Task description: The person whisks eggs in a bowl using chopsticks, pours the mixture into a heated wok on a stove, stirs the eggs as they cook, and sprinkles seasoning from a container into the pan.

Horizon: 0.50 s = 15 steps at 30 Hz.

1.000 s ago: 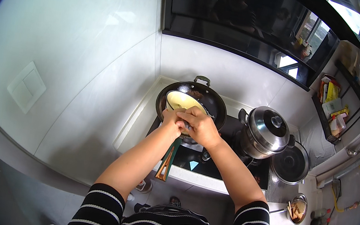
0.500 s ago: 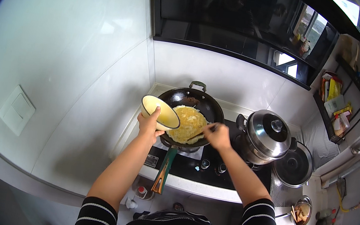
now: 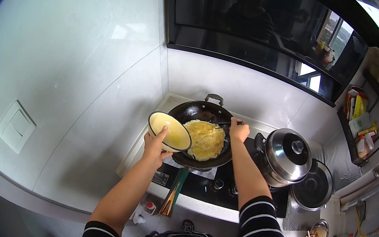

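My left hand [image 3: 155,147] grips a pale yellow bowl [image 3: 167,126] with a dark rim, thumb inside the wall. The bowl is tilted over the left side of a black wok [image 3: 189,112], and a little yellow liquid shows inside it. In the wok lies a round, flat yellow egg sheet [image 3: 207,143] with paler edges. My right hand [image 3: 239,131] is closed around a thin, dark, stick-like utensil [image 3: 223,122] at the wok's right rim. Its tip reaches the egg's far edge; its exact kind cannot be made out.
The wok's green handle [image 3: 174,191] juts over the front edge of the black stove [image 3: 199,188]. To the right stand a lidded steel pot [image 3: 286,156], a dark pan [image 3: 313,187] and a small metal bowl [image 3: 318,233] holding food. A shelf rack [image 3: 350,131] hangs on the right wall.
My right hand has moved away from me, taking the utensil from the egg's near right side to its far edge. The egg looks more set and evenly yellow. The bowl stays tilted.
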Available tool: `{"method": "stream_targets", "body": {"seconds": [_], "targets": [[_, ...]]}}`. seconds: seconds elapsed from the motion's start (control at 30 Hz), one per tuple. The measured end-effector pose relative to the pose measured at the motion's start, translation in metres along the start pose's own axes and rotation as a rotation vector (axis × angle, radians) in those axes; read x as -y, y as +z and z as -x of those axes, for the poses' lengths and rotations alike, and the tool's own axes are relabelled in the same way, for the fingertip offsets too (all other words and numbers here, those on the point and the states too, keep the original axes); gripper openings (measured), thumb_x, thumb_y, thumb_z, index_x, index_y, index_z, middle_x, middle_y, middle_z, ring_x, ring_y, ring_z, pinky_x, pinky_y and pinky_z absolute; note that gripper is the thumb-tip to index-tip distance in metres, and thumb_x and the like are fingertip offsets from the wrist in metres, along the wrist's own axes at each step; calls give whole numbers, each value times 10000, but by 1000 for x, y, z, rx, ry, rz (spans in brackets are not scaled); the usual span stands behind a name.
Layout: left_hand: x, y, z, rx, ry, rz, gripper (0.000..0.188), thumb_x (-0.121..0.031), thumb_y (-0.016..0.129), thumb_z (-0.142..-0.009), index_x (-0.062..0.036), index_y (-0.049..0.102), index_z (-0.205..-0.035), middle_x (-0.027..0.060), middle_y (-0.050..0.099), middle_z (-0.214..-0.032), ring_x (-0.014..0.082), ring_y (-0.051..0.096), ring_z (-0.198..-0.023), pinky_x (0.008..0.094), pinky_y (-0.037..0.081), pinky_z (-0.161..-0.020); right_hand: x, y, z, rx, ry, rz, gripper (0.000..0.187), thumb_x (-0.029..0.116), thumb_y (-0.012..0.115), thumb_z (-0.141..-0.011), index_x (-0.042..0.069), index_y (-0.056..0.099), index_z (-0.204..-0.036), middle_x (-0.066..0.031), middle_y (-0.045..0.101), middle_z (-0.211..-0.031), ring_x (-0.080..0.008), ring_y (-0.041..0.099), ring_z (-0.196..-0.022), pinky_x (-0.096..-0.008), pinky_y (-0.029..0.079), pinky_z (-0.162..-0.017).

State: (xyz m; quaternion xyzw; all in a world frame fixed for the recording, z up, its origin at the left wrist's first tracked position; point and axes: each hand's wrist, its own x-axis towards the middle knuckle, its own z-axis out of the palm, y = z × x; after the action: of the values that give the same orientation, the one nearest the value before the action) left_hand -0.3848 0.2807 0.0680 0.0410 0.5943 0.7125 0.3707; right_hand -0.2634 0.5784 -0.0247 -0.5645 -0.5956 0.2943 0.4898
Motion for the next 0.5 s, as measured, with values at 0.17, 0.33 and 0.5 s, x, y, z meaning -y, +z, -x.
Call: {"method": "stream_targets", "body": {"seconds": [0.17, 0.33, 0.5], "targets": [[-1, -2, 1, -60, 43, -31, 828, -499, 715, -807, -154, 244, -1395, 164, 414, -1374, 370, 540, -1155, 552, 471, -854, 7, 49, 39, 323, 622, -296, 287, 196, 780, -690, -47, 692, -815, -150, 704, -778, -296, 705, -617, -353, 584, -531], [-5, -17, -2, -92, 57, -33, 862, -522, 716, -798, -156, 228, -1408, 160, 409, -1380, 369, 530, -1169, 557, 466, -860, 29, -7, -11, 612, 410, 99, 207, 147, 697, -741, -16, 652, -622, -127, 676, -614, -218, 683, -514, -309, 581, -498], [-6, -9, -5, -49, 39, -47, 874, -498, 718, -806, -131, 224, -1428, 180, 392, -1384, 367, 492, -1209, 580, 476, -879, -2, -2, -31, 123, 125, 41, 261, 187, 712, -758, -39, 655, -642, -129, 654, -573, -218, 667, -481, -312, 549, -450]]}}
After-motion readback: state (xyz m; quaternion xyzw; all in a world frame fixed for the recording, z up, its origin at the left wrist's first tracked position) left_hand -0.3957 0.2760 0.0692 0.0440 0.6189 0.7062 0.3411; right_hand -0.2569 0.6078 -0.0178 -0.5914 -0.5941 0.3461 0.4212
